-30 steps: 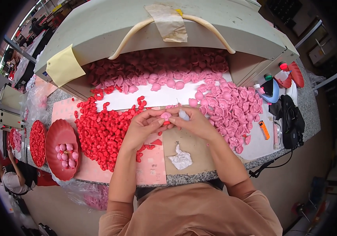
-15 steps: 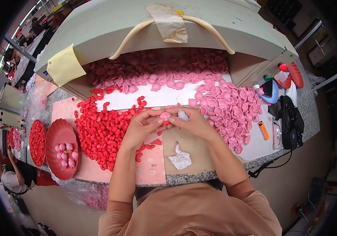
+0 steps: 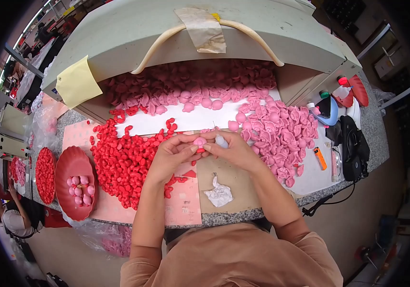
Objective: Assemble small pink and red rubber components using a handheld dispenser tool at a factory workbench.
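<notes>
Between the fingertips of both hands is a small pink domed piece (image 3: 199,141) with a red piece (image 3: 200,150) against its near side. My left hand (image 3: 175,152) pinches it from the left, fingers curled around the back. From the right, the thumb and fingers of my right hand (image 3: 233,147) press on it too. Tucked in that right hand is a small translucent squeeze bottle (image 3: 221,141) with a thin needle tip pointing up. Left of my hands spreads a heap of glossy red pieces (image 3: 126,165). Pink cupped pieces (image 3: 281,138) are piled on the right.
A grey metal hood (image 3: 253,43) arches over more pink and dark red pieces. Crumpled white tissue (image 3: 219,192) lies nearer me. At left, a red scalloped tray (image 3: 71,165) holds several pink balls. An orange tube (image 3: 320,159) and black bag (image 3: 353,148) sit at right.
</notes>
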`<state>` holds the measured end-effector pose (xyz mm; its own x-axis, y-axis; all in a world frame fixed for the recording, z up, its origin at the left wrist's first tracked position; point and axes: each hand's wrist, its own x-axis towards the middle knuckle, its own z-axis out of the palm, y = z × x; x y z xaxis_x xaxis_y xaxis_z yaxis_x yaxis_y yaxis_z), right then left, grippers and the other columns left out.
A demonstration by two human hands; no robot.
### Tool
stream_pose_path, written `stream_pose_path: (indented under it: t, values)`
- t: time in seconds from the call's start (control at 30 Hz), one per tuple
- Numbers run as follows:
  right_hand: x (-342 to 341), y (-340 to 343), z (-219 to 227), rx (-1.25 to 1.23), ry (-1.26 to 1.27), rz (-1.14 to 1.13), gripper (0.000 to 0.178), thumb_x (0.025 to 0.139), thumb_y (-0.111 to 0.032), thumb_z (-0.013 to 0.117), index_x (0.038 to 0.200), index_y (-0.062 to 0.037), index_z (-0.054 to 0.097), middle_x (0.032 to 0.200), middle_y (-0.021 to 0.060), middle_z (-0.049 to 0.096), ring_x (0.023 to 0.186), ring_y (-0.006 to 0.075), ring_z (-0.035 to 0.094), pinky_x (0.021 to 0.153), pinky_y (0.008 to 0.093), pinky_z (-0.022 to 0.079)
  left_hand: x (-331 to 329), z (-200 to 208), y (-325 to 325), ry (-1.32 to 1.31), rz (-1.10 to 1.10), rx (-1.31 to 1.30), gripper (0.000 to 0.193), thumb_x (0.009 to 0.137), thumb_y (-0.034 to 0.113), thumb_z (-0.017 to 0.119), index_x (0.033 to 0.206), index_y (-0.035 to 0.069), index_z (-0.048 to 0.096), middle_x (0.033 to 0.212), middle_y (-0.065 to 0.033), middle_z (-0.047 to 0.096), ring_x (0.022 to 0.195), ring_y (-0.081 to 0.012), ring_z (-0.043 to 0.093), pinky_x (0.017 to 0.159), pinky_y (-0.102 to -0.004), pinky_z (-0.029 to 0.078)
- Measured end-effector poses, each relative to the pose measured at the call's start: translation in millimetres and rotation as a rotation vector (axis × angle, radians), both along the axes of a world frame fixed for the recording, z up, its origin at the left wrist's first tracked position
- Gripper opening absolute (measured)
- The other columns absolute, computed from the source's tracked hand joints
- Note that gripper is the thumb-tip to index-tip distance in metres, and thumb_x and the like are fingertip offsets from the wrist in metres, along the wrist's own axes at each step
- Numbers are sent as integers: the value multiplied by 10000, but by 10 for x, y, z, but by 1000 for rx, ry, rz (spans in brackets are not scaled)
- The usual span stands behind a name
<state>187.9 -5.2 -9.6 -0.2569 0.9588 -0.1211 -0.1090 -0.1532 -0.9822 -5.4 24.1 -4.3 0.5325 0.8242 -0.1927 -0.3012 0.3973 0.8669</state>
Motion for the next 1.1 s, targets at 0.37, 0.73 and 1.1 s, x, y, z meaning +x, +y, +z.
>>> stream_pose_path:
  t: [0.37,0.73,1.1]
  values:
    - [-8,-11,-22,27,31,4,301,872,-114,592,1161,-29,591,1018,27,618,898,71,567,758,223,474,-8,-17,1,-5,-6,4,229,864,2,574,1090,-32,553,1066,-135,606,943,-221,624,863,-345,531]
    - [-23,-1,-104,86,-54,-36,346,869,-143,621,1179,1,562,965,14,626,801,46,568,699,191,462,-37,-57,25,45,-31,50,219,858,-9,571,1076,-1,574,1067,-120,608,989,-234,607,870,-391,532]
    - [-23,-12,-40,41,-74,-29,344,862,-166,631,1165,-9,586,884,5,638,669,31,545,682,181,454,-50,46,2,39,-12,16,250,864,21,583,1106,-29,545,1036,-138,621,923,-232,638,837,-330,533]
